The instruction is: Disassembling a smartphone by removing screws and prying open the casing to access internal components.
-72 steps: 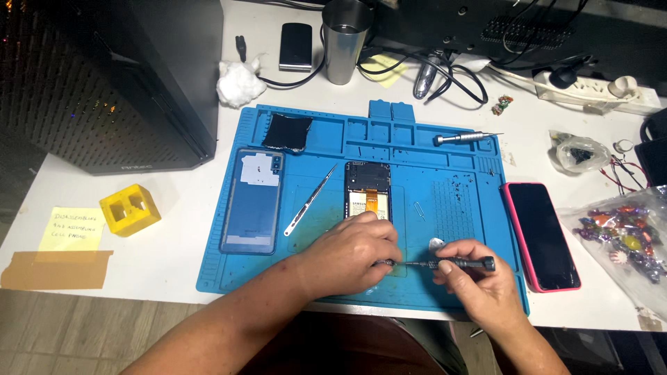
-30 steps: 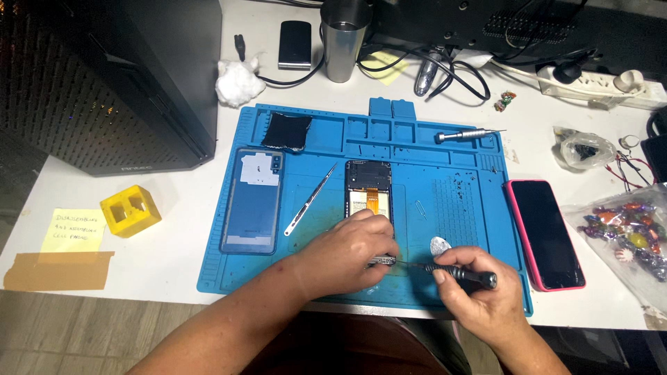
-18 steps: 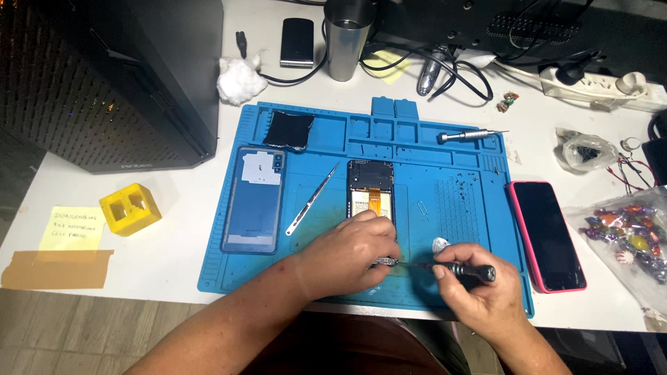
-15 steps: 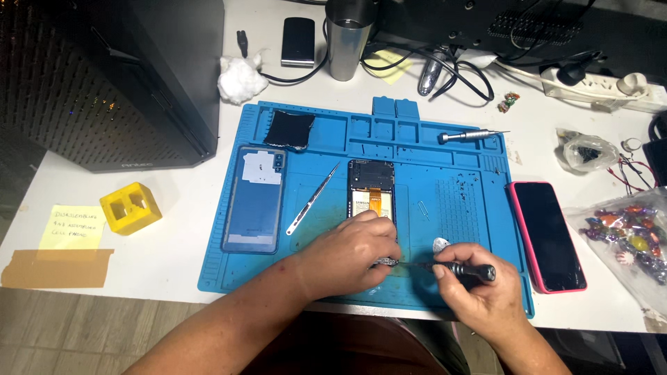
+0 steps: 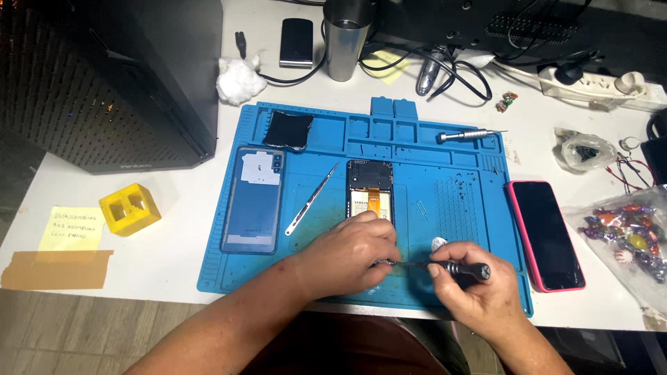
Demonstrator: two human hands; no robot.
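Lower centre of frame: left hand (image 5: 354, 253) cupped over the bottom end of an opened phone (image 5: 369, 191), fingers curled together and pressing down, fingertips hidden. Right hand (image 5: 472, 292) pinching a black precision screwdriver (image 5: 455, 268) between thumb and forefinger, shaft lying nearly flat, tip reaching under the left fingers. Phone lying on the blue repair mat (image 5: 458, 208), mid-frame, circuit board and orange flex exposed.

Risks, as judged: tip slipping off a screw head at such a shallow angle, gouging the board or nicking the flex; a loosened screw rolling away unseen beneath the hand; pink-cased phone (image 5: 545, 232) just beside the right wrist, easily knocked.
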